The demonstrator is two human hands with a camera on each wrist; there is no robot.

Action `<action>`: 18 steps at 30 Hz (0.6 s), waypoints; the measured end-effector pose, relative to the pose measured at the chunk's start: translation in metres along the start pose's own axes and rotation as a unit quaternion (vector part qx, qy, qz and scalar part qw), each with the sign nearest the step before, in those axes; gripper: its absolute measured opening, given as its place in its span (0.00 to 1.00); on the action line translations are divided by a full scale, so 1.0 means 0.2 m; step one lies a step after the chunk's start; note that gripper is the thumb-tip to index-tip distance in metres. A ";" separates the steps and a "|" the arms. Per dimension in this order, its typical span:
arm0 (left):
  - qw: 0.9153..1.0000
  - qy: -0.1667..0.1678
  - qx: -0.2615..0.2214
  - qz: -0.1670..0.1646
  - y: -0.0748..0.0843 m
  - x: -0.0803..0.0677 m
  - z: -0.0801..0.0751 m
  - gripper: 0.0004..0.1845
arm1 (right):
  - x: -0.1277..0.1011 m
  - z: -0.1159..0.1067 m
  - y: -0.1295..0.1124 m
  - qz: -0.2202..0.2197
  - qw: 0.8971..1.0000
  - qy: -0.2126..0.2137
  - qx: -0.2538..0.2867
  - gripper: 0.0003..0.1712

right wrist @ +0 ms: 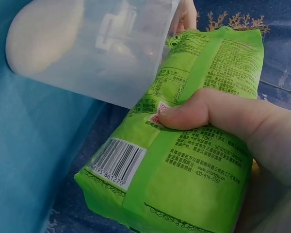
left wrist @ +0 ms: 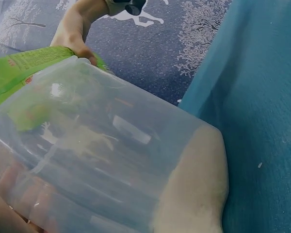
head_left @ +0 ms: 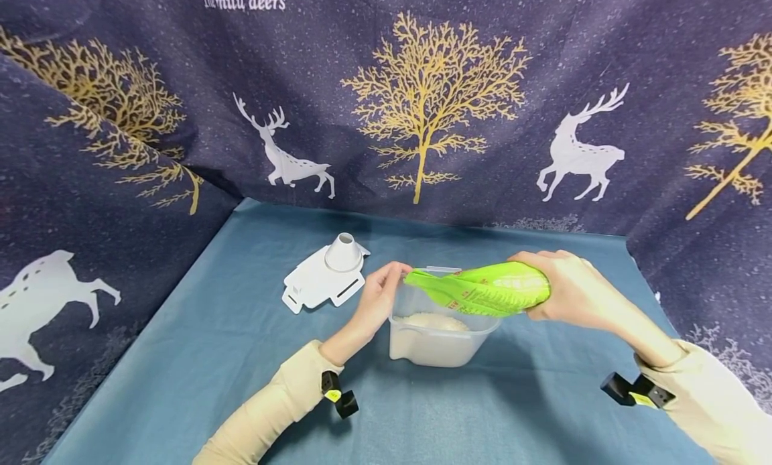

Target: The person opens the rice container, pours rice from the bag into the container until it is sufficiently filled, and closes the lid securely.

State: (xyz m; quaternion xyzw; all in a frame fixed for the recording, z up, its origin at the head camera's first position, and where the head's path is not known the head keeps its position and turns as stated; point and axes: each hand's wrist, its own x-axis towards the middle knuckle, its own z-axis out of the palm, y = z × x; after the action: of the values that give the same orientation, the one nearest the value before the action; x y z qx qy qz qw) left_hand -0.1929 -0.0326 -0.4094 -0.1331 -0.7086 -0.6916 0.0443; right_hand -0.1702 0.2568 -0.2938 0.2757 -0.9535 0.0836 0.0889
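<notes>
My right hand [head_left: 563, 287] grips a bright green printed bag [head_left: 482, 289] round its body, thumb across its back seam. The bag lies nearly level over a translucent plastic container [head_left: 443, 348], its narrow end at the far left rim. White rice-like grains [head_left: 435, 321] lie in the bottom of the container. At the container's left rim my left hand [head_left: 376, 294] holds the edge, fingertips right by the bag's narrow end. In the left wrist view, its fingers [left wrist: 26, 194] show dimly through the plastic wall. The bag's mouth is hidden in the right wrist view.
A white lid-like panel [head_left: 316, 281] with slots lies on the blue cloth [head_left: 253, 364] left of the container. A white cone-shaped cup [head_left: 344, 252] stands on its far part. Behind the table hangs a dark cloth [head_left: 362, 150] with deer and trees.
</notes>
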 end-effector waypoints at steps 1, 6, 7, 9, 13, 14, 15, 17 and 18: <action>1.000 0.002 -0.001 0.002 0.00 0.00 0.00 0.22 | 0.00 0.00 0.00 0.001 1.000 -0.003 0.000 0.42; 0.999 0.002 0.005 0.031 0.00 0.00 0.00 0.29 | 0.01 -0.01 0.00 0.012 1.000 -0.021 -0.002 0.41; 0.999 0.005 0.010 0.033 0.00 -0.01 0.00 0.30 | 0.02 -0.02 -0.01 0.014 1.000 -0.024 -0.004 0.41; 0.999 0.005 0.018 0.034 0.01 -0.01 0.00 0.28 | 0.02 -0.02 -0.01 0.014 1.000 -0.026 -0.006 0.40; 0.999 0.000 0.038 0.010 0.03 -0.01 0.00 0.20 | 0.03 -0.02 -0.02 0.006 1.000 -0.029 -0.003 0.39; 0.999 -0.006 0.043 0.005 0.04 -0.01 -0.01 0.18 | 0.03 -0.02 -0.02 0.004 1.000 -0.031 -0.001 0.38; 0.999 -0.011 0.045 0.003 0.07 -0.02 -0.01 0.17 | 0.03 -0.02 -0.03 0.002 1.000 -0.031 0.000 0.38; 0.998 -0.019 0.052 -0.005 0.12 -0.03 -0.02 0.16 | 0.03 -0.02 -0.03 0.001 0.999 -0.034 0.001 0.38; 0.998 -0.022 0.054 -0.006 0.15 -0.03 -0.02 0.15 | 0.03 -0.02 -0.03 0.001 0.999 -0.035 0.001 0.38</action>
State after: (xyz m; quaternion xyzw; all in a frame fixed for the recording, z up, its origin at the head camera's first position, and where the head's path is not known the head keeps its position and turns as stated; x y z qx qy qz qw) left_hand -0.1798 -0.0367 -0.3822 -0.1418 -0.7466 -0.6493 0.0314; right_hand -0.1722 0.2491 -0.2885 0.2771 -0.9563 0.0748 0.0557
